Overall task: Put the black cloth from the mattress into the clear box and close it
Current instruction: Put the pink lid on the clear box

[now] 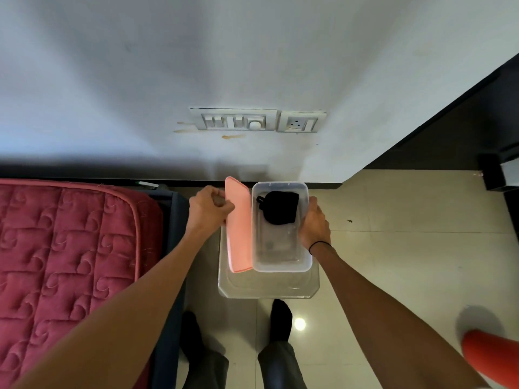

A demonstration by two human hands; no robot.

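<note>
Beige tiled floor (393, 248), white wall (252, 51) — left hand (209, 210) fingers grip pink lid (238, 226), right hand (314, 224) steadies clear box (280, 265).

Bare forearms, no sleeves; thin black band (318, 244) on right wrist; grey trousers (282, 363); black socks (280, 318).

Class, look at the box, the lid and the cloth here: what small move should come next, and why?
Probably swing the pink lid over the clear box and press it down. The black cloth already lies inside, the left hand holds the lid tilted alongside, and the right hand steadies the box.
</note>
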